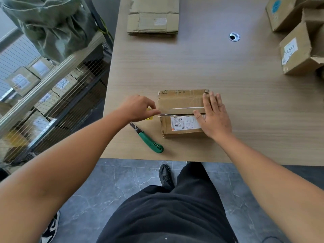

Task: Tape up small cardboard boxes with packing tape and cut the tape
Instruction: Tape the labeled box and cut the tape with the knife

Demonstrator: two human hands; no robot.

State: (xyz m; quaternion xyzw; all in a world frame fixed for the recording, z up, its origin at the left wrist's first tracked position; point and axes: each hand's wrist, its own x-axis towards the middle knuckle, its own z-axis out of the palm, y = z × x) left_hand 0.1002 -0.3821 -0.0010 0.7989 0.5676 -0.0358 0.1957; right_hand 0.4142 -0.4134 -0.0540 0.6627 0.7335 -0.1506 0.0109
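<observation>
A small cardboard box (180,102) with a white shipping label lies near the table's front edge. My right hand (213,116) presses flat on the box's right end, fingers straight. My left hand (138,108) sits just left of the box and grips a tape roll, of which only a bit of yellow shows under the fingers. A clear strip of tape (172,115) runs from that hand across the box's centre seam toward my right thumb. A green-handled utility knife (149,140) lies on the table in front of the box's left corner, untouched.
A stack of flattened cardboard (153,16) lies at the table's far side. Several boxes (298,50) crowd the right edge. A cable grommet (234,36) is set into the wooden table (192,67). A wire-mesh rack (52,95) with boxes stands to the left.
</observation>
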